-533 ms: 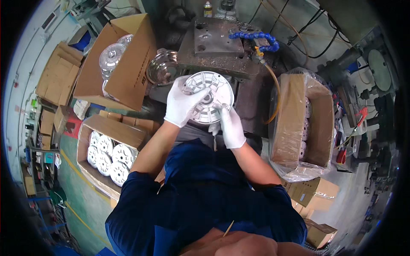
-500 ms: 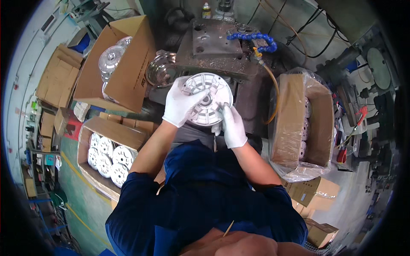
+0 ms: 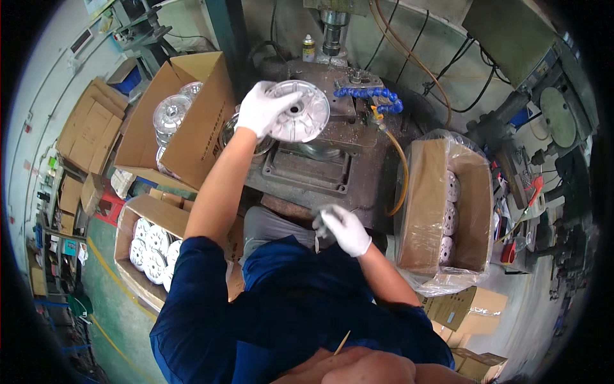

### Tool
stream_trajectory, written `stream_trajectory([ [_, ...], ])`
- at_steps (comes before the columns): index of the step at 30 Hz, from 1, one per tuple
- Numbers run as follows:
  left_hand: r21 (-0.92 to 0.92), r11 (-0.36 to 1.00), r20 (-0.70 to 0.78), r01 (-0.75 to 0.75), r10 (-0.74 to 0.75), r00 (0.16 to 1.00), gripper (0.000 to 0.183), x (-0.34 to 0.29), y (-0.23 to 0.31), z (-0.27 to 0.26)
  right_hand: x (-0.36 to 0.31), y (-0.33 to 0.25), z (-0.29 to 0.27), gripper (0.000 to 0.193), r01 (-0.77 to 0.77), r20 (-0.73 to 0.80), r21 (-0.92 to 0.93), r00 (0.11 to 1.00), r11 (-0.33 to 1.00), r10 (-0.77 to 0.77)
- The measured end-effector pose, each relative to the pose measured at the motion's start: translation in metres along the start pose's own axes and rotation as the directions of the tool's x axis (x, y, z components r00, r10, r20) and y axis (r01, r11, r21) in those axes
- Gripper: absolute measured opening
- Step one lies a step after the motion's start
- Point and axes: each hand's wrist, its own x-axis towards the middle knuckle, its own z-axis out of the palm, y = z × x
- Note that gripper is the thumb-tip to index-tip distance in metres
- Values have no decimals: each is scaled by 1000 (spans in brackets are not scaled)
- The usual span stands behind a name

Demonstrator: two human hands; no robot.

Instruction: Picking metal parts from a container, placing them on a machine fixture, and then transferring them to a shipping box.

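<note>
My left hand [image 3: 259, 110], in a white glove, grips a round cast-metal cover [image 3: 310, 118] by its left side, thumb on its ribbed face. The cover has a small hole at its centre and is held up over the machine table [image 3: 368, 185]. Low in front of my lap, my right hand [image 3: 344, 230], also gloved, has its fingers curled. A thin pointed thing [image 3: 317, 244] sticks down from them; its kind is too small to make out. Beyond the cover, a shiny metal bowl-like part [image 3: 261, 146] is partly hidden by my left hand and the cover.
A machine spindle [image 3: 333, 32] stands at the back. A blue jointed coolant hose [image 3: 368, 94] reaches over the table. Cartons of round metal parts stand at far left [image 3: 211, 115], near left [image 3: 150, 208] and right [image 3: 422, 217]. A spray can [image 3: 308, 48] stands behind.
My left hand has carried the cover forward and slightly left, over the machine table. My right hand has let go of the cover and drawn back toward my lap.
</note>
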Motion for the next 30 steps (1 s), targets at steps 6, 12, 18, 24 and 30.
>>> stream_trajectory([
  [6,278,960,53,-34,20,998,82,70,-20,22,-24,71,-18,31,-100,-58,47,993,994,102],
  [12,258,966,139,-14,-23,990,82,85,-22,31,-47,87,-33,33,-240,-138,55,959,969,246],
  [18,419,908,165,-7,-68,984,90,95,-33,30,-42,93,-46,32,-227,-159,24,961,974,227],
  [24,649,758,173,65,-230,958,95,86,-2,24,-36,85,-47,31,-199,-176,-17,965,980,193],
  [30,646,762,159,50,-198,967,95,93,-16,23,-40,94,-49,30,-207,-190,-117,965,971,183],
])
